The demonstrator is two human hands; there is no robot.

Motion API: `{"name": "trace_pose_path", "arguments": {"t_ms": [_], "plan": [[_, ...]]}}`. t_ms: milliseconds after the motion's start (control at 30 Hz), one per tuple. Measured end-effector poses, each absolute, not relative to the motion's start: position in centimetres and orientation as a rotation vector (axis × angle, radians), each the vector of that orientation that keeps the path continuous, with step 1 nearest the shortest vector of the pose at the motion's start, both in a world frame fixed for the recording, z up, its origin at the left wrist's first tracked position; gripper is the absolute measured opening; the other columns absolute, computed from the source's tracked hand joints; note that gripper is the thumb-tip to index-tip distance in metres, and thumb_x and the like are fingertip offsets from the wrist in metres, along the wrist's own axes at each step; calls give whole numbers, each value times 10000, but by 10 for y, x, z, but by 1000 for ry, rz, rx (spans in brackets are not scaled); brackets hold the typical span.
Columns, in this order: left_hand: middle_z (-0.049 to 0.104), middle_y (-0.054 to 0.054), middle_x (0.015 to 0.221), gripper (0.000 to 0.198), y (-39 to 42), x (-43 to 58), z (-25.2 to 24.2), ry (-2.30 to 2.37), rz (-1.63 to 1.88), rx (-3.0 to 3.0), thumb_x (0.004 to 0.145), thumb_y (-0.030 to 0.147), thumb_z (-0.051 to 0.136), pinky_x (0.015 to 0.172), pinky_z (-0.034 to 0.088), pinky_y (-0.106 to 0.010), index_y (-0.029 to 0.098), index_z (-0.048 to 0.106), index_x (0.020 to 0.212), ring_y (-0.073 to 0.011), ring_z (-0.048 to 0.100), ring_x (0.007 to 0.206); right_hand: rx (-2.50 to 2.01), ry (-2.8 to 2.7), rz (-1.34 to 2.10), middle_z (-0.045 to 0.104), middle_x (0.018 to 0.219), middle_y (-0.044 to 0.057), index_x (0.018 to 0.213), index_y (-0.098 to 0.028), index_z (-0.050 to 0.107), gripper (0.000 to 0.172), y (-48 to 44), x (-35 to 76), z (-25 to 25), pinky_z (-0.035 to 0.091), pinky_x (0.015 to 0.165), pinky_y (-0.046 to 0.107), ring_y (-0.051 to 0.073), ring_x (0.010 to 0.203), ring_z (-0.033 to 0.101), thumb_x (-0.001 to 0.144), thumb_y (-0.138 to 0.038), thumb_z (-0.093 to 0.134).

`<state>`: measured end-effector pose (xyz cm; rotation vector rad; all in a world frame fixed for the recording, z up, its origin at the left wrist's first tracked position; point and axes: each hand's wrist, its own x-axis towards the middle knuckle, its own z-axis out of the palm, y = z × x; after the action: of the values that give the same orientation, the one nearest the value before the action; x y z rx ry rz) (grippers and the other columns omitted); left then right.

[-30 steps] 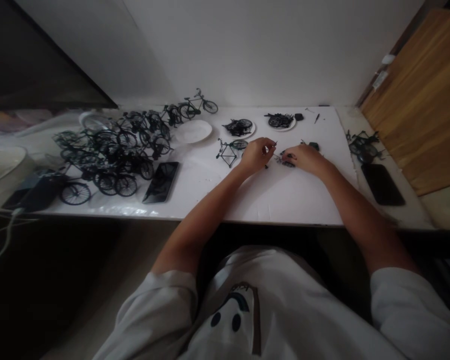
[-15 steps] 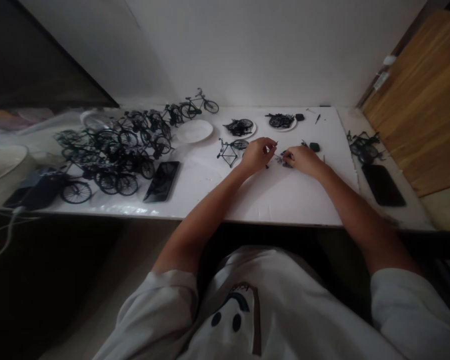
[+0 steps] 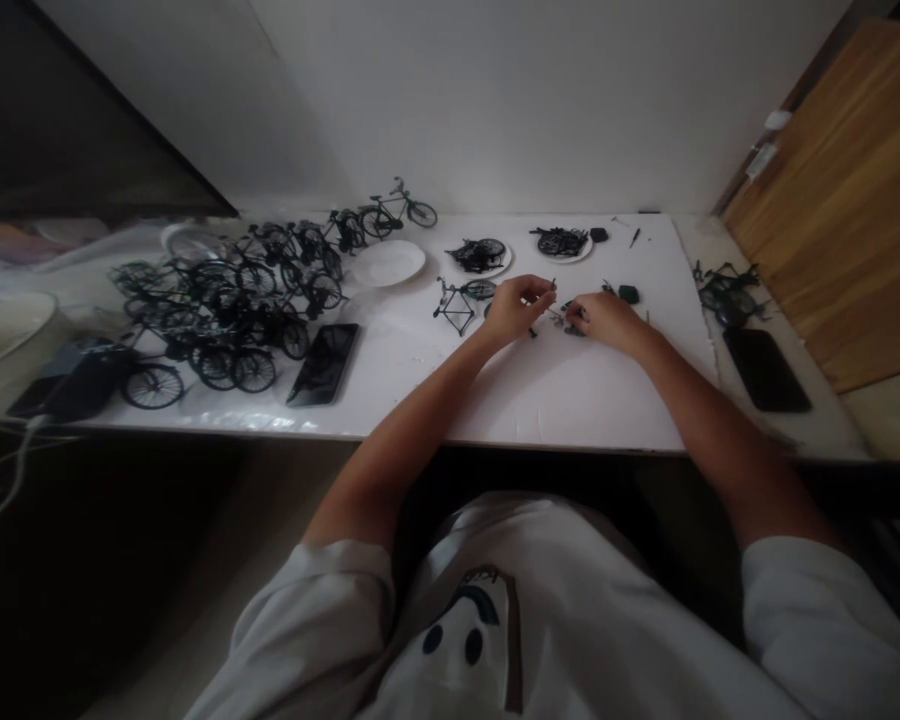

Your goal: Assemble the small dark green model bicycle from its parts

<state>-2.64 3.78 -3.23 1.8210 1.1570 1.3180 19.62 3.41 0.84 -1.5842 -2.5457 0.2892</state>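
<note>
Head-camera view: from where I stand, I see a person's two bare hands close together over a white board. The left hand is loosely curled, thumb and forefinger pinched on a small dark part, too tiny for me to name. The right hand has its thumb and fingertips drawn nearly together, low beside small greyish pieces; whether it grips one, I cannot tell.

Around the left hand, a dark model bicycle frame lies at nine o'clock. A white plate bearing black bicycle parts sits at eleven, a similar plate at one. At ten, farther off, is a third white plate; beyond it, a heap of model bicycles spreads toward nine. A dark green block lies at two o'clock from the right hand.
</note>
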Motion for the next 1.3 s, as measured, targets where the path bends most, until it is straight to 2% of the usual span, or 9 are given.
{"name": "trace_pose_path", "arguments": {"t_ms": [267,333,433,533,600,800,1100,1300], "plan": [[794,-67,850,210,40,-25,-33,1033,1316,1554,895,287,849,629,506,-222,123,808,1020,-92,631,661,-1575,-2587,248,827,1177,163,1243,-180,780,244,36,197,2,464,802,363,309,1012,750,1059,-268,645],[796,-68,845,195,37,-24,-28,1010,1282,1467,901,257,847,581,478,-214,113,804,1025,-87,618,638,-1541,-2544,263,821,1137,161,1222,-176,773,227,38,199,0,456,793,358,298,977,737,1057,-262,644],[804,-72,858,178,31,-23,-20,1002,1242,1386,919,214,830,547,469,-208,95,813,1051,-83,620,628,-1442,-2397,385,779,954,104,1165,-182,751,172,42,201,-1,435,746,337,242,825,677,1048,-253,646],[809,-62,854,203,26,-21,-15,1026,1221,1353,919,194,838,569,497,-209,89,827,1093,-70,609,612,-1275,-2202,533,653,781,17,1101,-205,705,124,43,199,0,421,709,322,188,698,569,1056,-300,638],[815,-64,877,218,24,-21,-12,1033,1207,1345,920,200,847,588,514,-215,92,834,1109,-66,609,613,-1162,-2098,570,578,733,-16,1084,-221,674,159,42,197,0,420,700,319,171,667,511,1069,-373,627],[797,-60,843,247,15,-21,-7,953,1136,1372,905,207,878,625,534,-223,89,854,1121,-65,617,616,-995,-1957,589,476,711,-49,1055,-235,635,319,37,189,-3,409,677,315,146,633,421,1053,-554,629],[808,-64,857,325,13,-19,-7,907,1135,1375,882,261,909,645,550,-219,97,854,1156,-78,645,649,-1017,-1956,595,445,671,-62,1043,-246,627,356,40,190,-5,394,657,316,149,620,391,1028,-602,640],[790,-58,817,342,13,-20,-7,883,1134,1409,882,265,908,628,539,-224,87,859,1170,-75,626,618,-1006,-1954,626,438,668,-64,1043,-242,631,326,38,189,-4,387,656,319,148,620,388,1024,-568,642]]}}
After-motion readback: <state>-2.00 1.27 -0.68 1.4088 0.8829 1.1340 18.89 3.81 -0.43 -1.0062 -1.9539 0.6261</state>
